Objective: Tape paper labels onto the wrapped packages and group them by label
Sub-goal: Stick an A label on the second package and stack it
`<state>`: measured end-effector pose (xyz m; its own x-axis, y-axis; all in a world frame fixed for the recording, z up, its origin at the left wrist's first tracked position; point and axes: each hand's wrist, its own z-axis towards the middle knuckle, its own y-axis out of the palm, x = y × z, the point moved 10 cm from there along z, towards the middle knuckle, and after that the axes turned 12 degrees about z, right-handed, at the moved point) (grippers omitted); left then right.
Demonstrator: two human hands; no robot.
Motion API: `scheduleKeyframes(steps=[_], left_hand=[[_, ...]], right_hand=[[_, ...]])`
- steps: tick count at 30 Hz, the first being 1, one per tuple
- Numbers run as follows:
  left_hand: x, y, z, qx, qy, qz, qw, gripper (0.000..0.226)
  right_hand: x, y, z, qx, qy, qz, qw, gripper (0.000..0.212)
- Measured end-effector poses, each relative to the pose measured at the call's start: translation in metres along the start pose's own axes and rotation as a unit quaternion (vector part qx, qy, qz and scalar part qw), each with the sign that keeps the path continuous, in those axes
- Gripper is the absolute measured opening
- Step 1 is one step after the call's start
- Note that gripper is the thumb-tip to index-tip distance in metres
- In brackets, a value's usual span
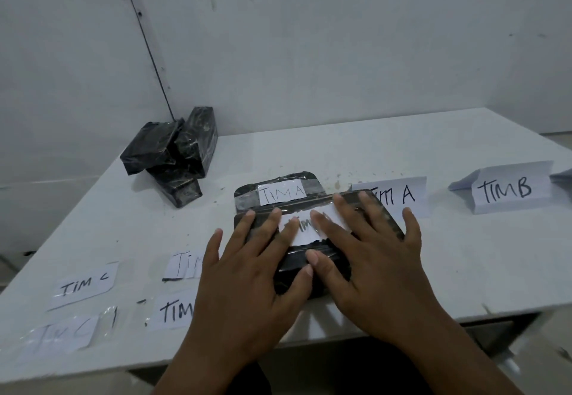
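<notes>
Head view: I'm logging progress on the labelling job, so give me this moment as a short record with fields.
left hand: flat on package under hands
right hand: flat on same package, fingers pressing its paper label
finished package: behind it, label reads TIM A
unlabelled packages: black pile, far left
folded signs: TIM A, TIM B
loose labels: near left on table

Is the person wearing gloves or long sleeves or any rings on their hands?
No. The left hand and the right hand are both bare: no gloves, rings, watch or bracelet show. The forearms are bare too, with no sleeve in view down to the picture's bottom edge. The fingernails look short and plain.
</notes>
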<state>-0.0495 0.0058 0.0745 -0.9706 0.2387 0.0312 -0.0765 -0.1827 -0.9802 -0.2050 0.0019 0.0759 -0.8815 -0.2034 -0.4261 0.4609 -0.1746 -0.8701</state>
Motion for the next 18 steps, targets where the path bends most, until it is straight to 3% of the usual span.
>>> scheduleKeyframes(steps=[9,13,18], left_hand=[[-0.014,0.011,-0.002,0.03,-0.02,0.03,0.999,0.089],[-0.021,0.01,-0.007,0.053,-0.035,0.019,0.998,0.093],[-0.055,0.011,-0.009,0.021,-0.138,-0.008,0.99,0.131]], right_hand=[[0.013,-0.001,0.002,-0.016,0.053,0.002,0.998,0.108],[0.014,0.0,0.001,-0.023,0.076,-0.003,0.997,0.116],[0.013,0.002,0.003,-0.039,0.095,-0.016,0.995,0.115]])
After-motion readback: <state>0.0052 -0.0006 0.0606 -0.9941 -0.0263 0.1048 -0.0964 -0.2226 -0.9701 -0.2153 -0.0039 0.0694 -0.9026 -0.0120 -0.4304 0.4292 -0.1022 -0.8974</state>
